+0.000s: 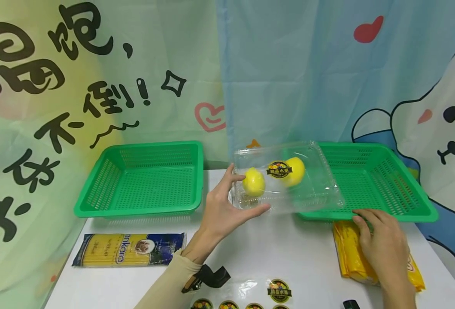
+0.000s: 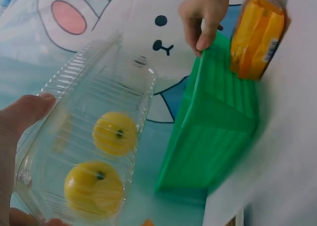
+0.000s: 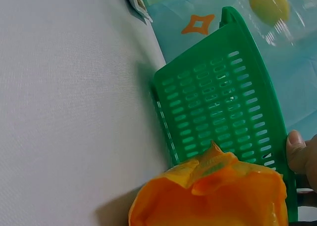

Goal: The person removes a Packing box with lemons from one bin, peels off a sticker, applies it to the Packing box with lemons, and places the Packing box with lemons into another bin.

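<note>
My left hand grips a clear plastic fruit box by its left end, thumb along the near side. Two yellow fruits, lemon-like, lie inside: one lemon near my fingers and another behind a round black-and-gold sticker on the lid. The box is raised and overlaps the left part of the right green basket in the head view. With thumb and fingers my right hand pinches that basket's near rim. Below that hand stands a yellow-orange packet, partly covered by it.
Another green basket stands at the back left. In front of it lies a pasta packet. A clear sheet of round stickers lies at the near edge, and a small black object sits to its right. A printed curtain hangs behind.
</note>
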### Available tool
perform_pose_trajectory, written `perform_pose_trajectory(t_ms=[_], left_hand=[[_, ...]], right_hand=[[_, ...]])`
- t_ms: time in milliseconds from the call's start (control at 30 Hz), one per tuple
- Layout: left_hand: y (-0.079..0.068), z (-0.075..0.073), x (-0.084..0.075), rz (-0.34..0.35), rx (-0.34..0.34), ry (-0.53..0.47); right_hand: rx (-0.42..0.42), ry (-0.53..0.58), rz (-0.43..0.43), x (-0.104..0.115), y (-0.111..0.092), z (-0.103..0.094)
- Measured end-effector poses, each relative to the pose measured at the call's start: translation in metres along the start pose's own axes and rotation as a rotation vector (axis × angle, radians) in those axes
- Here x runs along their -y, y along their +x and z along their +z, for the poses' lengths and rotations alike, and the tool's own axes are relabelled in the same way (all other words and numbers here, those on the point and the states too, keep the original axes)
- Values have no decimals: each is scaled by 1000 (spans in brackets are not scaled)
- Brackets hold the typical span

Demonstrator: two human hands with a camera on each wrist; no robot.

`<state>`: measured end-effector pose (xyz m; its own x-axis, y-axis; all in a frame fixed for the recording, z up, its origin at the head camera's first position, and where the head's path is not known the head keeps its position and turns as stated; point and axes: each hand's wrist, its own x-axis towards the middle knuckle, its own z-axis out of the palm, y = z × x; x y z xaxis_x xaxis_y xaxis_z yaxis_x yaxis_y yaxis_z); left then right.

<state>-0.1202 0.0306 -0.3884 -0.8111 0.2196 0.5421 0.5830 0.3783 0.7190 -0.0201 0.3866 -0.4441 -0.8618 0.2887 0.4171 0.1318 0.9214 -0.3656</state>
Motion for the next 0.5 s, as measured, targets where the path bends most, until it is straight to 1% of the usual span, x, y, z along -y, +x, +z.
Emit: perform_pose_trajectory(t_ms=[267,500], left_hand=[[21,32,-13,17,38,-11],[36,56,-20,-5,79,2]], right_hand=[[-5,5,3,0,-1,-1],[-22,12,-12,1,-1,-1]])
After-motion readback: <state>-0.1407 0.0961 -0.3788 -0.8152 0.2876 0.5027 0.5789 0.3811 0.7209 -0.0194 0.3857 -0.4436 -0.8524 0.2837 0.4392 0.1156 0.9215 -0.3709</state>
